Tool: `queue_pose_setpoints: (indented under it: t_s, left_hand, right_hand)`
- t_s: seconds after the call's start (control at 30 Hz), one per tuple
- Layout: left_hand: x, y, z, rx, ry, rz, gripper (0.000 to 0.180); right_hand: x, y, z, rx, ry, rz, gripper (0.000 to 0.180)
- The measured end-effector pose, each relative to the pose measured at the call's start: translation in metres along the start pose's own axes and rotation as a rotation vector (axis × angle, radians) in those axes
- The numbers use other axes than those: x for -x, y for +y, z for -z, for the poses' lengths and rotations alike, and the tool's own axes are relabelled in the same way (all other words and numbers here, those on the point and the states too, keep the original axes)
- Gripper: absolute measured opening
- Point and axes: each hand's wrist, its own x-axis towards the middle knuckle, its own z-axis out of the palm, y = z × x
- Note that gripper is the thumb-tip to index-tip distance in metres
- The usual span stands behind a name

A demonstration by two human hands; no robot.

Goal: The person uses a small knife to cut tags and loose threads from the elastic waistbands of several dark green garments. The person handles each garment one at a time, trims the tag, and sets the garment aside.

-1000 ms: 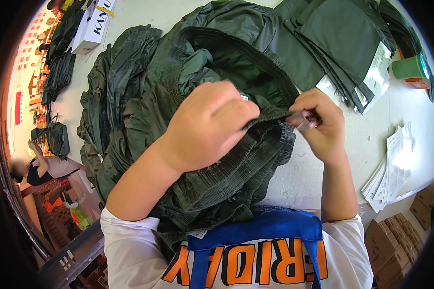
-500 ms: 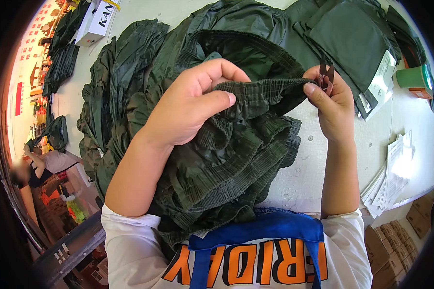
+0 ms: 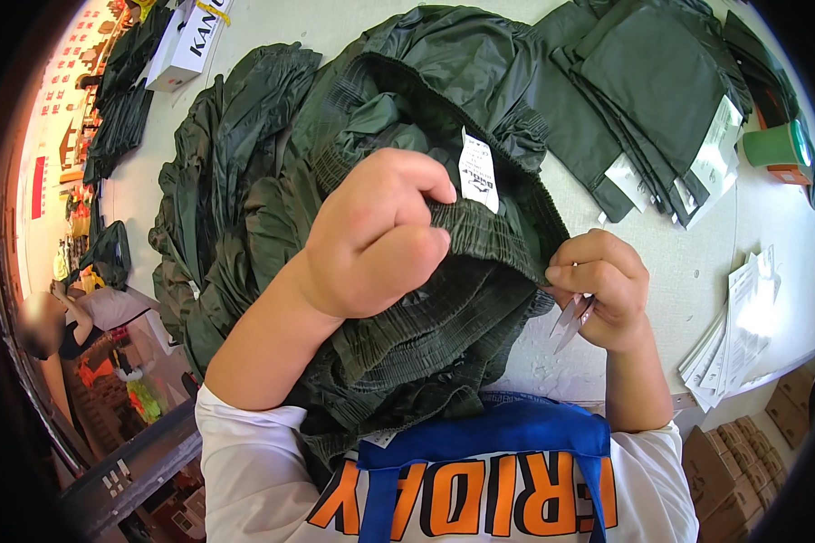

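Note:
A dark green garment with a gathered elastic waistband is stretched between my hands, its opening turned up. My left hand is closed on the waistband's near edge, thumb and curled forefinger together. At the right end of the band, my right hand pinches the edge between thumb and fingers. That same hand also keeps a small pair of thread snips in its palm, blades pointing down and left. Inside the opening a white label stands up beside my left fingertips.
More crumpled green garments lie left of and beneath the one I hold. Folded dark green pieces with white tags are stacked at the far right. A green cup-shaped thing and loose paper sheets are on the right. A person is at the left.
The waistband has been turned, and its white label now shows. My right hand has moved down and left; the snips in it swung from pointing up to pointing down.

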Motion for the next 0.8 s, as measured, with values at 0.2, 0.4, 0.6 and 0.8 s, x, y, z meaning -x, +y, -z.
queue_pose_setpoints:
  t_s: [0.2, 0.4, 0.6, 0.8]
  left_hand:
    - [0.005, -0.004, -0.003, 0.039, 0.036, -0.084, 0.020]
    - [-0.003, -0.003, -0.007, 0.002, 0.051, -0.125, 0.019]
    - [-0.002, 0.001, -0.006, -0.020, -0.049, -0.234, 0.026]
    - [0.001, 0.000, -0.011, -0.052, -0.066, -0.354, 0.029]
  right_hand:
    - [-0.002, 0.002, 0.003, -0.108, -0.023, -0.097, 0.021]
    - [-0.010, 0.007, 0.016, -0.248, -0.105, -0.138, 0.015]
    - [-0.021, 0.007, 0.008, -0.314, 0.226, -0.456, 0.013]
    - [-0.033, -0.011, 0.003, -0.459, -0.065, -0.698, 0.018]
